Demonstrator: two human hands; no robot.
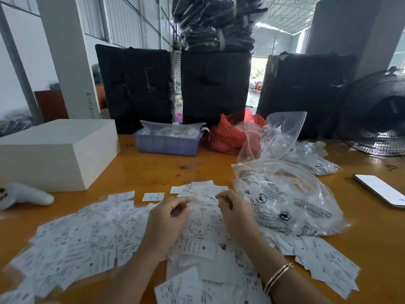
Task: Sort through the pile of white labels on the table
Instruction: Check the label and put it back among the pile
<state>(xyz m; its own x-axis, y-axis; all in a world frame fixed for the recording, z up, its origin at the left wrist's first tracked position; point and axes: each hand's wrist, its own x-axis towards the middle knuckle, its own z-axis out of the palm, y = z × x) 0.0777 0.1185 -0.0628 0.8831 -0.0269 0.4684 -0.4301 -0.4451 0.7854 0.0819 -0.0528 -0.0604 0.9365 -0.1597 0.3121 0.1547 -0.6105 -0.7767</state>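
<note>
Both your left hand (169, 212) and right hand (232, 210) curl over the sprawling heap of white printed paper labels (92, 242); whether they pinch anything I cannot tell, and most still lies unsorted.

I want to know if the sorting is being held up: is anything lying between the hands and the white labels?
Nothing visible is. Both the left hand and the right hand are directly over the pile of white labels; the clear plastic bag lies off to the right of the hands.
</note>
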